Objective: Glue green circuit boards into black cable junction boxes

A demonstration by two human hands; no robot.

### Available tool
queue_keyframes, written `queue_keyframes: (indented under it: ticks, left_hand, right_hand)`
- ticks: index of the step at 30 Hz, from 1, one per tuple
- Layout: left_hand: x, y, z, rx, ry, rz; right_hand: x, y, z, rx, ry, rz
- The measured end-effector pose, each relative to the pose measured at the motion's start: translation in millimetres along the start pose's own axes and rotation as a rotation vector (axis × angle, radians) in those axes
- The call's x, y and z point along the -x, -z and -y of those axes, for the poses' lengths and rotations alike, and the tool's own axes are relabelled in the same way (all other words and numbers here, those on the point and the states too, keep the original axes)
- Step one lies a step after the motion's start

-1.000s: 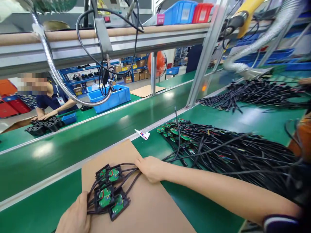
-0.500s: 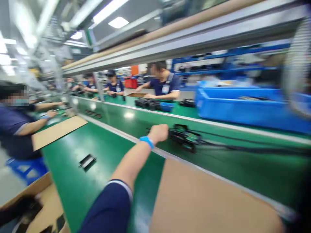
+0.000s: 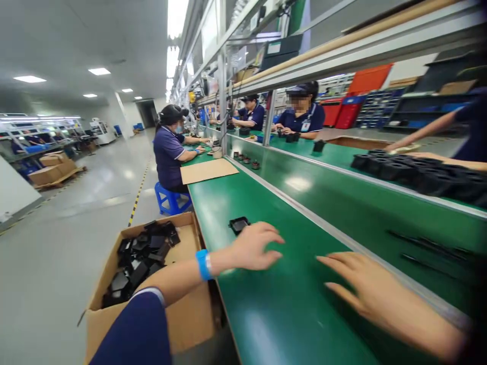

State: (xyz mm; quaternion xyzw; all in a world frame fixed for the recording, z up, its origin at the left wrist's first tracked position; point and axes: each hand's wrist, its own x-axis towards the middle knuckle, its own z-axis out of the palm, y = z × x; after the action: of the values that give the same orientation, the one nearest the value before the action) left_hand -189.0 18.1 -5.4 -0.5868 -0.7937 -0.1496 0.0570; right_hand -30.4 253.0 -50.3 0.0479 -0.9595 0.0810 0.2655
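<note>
My left hand [image 3: 255, 247], with a blue band at the wrist, hovers over the green bench top [image 3: 274, 309], its fingers apart and nothing in them. Just beyond its knuckles lies a small black plastic housing [image 3: 238, 224], partly covered by the hand. To the right, my right hand [image 3: 367, 286] reaches in over the bench, blurred a little, thumb and fingers spread and holding nothing. Past it, thin black cables [image 3: 428, 246] lie on the green strip behind the metal rail.
An open cardboard box [image 3: 190, 304] of black plastic parts [image 3: 140, 258] stands left of the bench. A cardboard sheet [image 3: 209, 171] lies farther along, beside a seated co-worker [image 3: 169, 152]. Black parts [image 3: 422, 170] line the far bench, where other people work.
The view has swung left. My left hand, earlier closed at the black cabled part, is now open near the housing. My right hand has come into view; the near cardboard sheet is out of sight.
</note>
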Motion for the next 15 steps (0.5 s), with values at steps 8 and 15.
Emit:
queue_keyframes:
  ticks: [8,15]
  left_hand:
    - [199.3,19.2,216.0,-0.247,0.922,-0.004]
    - [193.3,-22.8,277.8,-0.223,1.04,-0.014]
  right_hand:
    - [-135.9,-123.1,114.3,-0.001,-0.066,0.276]
    - [-127.0,-132.2,109.2,0.03,-0.088,0.21]
